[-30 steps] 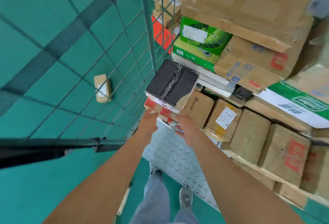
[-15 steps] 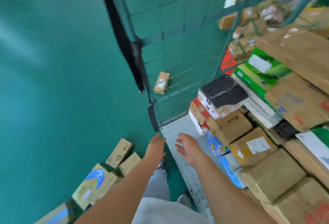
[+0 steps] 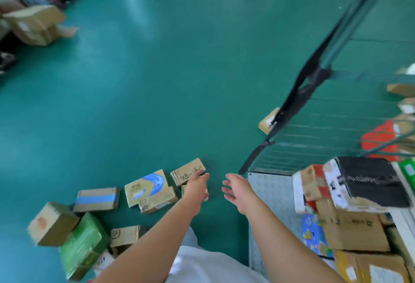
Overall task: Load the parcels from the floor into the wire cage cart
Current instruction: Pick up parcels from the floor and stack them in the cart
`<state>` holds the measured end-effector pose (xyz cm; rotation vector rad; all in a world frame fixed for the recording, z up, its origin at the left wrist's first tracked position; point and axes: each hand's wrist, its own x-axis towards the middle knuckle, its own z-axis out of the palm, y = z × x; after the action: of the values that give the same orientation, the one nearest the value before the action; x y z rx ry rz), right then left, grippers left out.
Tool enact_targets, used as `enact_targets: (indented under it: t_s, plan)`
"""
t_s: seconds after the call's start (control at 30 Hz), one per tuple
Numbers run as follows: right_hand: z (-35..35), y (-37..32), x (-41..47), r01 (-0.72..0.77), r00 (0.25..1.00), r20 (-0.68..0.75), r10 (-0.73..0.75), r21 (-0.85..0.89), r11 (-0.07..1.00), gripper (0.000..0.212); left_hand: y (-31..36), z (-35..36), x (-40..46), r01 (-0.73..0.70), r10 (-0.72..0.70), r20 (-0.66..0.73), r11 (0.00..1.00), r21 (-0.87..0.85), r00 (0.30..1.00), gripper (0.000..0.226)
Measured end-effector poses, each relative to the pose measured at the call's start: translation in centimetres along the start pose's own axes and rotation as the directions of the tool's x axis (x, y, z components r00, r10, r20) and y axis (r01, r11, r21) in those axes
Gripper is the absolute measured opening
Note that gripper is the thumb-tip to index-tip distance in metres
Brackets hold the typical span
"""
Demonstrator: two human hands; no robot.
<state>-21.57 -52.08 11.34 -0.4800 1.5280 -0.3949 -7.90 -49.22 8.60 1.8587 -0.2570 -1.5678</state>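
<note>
Several parcels lie on the green floor at the lower left: a small brown box (image 3: 187, 171), a box with a blue swirl (image 3: 147, 187), a flat box with a blue stripe (image 3: 96, 199), a green wrapped parcel (image 3: 82, 244) and a plain carton (image 3: 51, 223). My left hand (image 3: 197, 187) reaches out over the small brown box with fingers relaxed, holding nothing. My right hand (image 3: 239, 191) hovers beside it, open and empty. The wire cage cart (image 3: 314, 130) stands at the right, stacked with parcels, a black-topped box (image 3: 368, 180) on top at its near edge.
The cart's studded grey floor plate (image 3: 269, 197) shows at its open front. One small box (image 3: 268, 121) lies on the floor behind the mesh side. More cartons (image 3: 36, 25) and dark clutter sit at the far upper left. Open green floor fills the middle.
My view has swung left from the cart to the floor parcels. Both hands let go of the stacked black-topped box and now reach, empty, toward the small boxes on the floor.
</note>
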Motion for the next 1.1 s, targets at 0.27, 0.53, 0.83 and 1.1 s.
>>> enact_targets:
  t_s: [0.27,0.53,0.83,1.1]
  plan:
    - [15.5,-5.7,3.5,-0.006,0.996,0.086,0.023,-0.196,0.981,0.017,6.4,-12.6,6.9,-0.008,-0.016,-0.100,0.971,-0.240,0.995,0.039]
    - [27.5,-10.9,6.3,0.022,0.990,0.138,0.024,-0.327,0.945,0.013,11.6,-21.5,12.5,0.030,-0.104,-0.188,0.932,-0.361,0.977,0.040]
    - [33.3,-15.5,10.2,0.018,0.987,0.150,0.054,-0.440,0.898,0.016,15.6,-24.8,16.4,0.041,-0.165,-0.206,0.865,-0.500,0.964,0.042]
    - [39.3,-20.6,13.9,0.123,0.935,0.331,0.128,-0.640,0.759,0.016,19.2,-27.1,18.3,-0.070,-0.257,-0.371,0.733,-0.676,0.892,0.042]
